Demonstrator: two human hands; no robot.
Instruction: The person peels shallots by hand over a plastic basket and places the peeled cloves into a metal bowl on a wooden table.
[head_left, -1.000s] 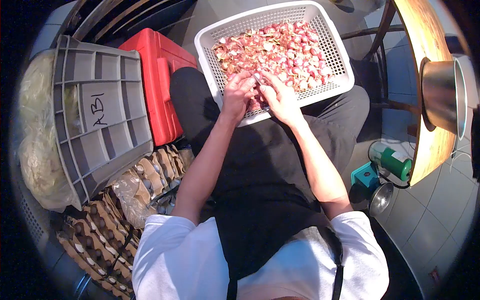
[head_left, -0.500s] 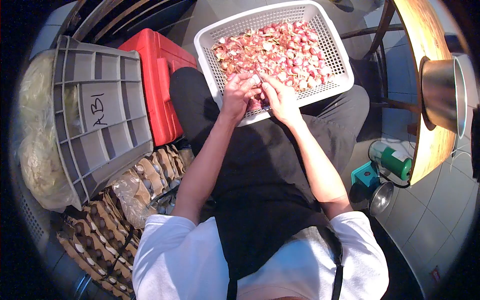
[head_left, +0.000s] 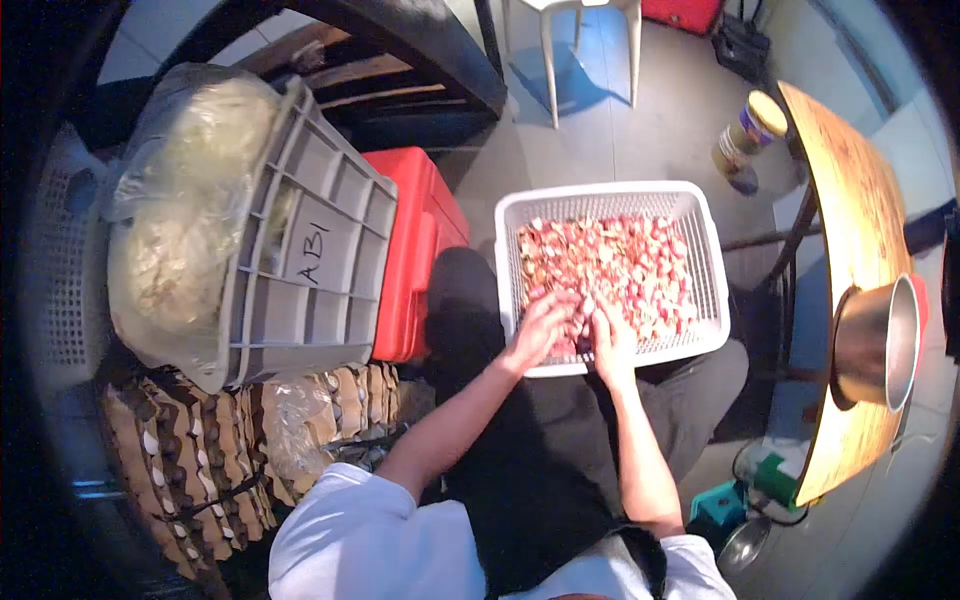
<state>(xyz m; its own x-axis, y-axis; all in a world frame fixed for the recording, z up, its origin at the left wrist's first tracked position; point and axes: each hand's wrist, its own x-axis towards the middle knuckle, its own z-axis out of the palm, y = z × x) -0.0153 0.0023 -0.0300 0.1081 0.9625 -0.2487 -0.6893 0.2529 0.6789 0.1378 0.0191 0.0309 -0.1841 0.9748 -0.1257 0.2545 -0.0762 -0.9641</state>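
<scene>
A white plastic basket (head_left: 712, 270) rests on my lap, holding a heap of red shallots (head_left: 610, 250). My left hand (head_left: 545, 326) is over the near side of the basket, its fingers curled around what looks like a shallot (head_left: 587, 308). Close beside it, my right hand (head_left: 612, 338) has its thumb and fingers pinched at the same spot. Whatever the right fingers grip is too small and bright to make out. Reddish pieces lie below the hands at the near basket wall.
To the left stand a red box (head_left: 415, 255) and a grey crate (head_left: 315, 250) with a plastic bag (head_left: 185, 230). Egg trays (head_left: 205, 470) lie nearer. On the right, a wooden table (head_left: 850, 190) bears a metal pot (head_left: 875, 340). A white chair (head_left: 548, 60) and a jar (head_left: 748, 135) are ahead.
The view has tilted up and shifted left, so basket and hands appear lower and farther right. The chair and jar have come into view. Both hands stay together over the basket's near side.
</scene>
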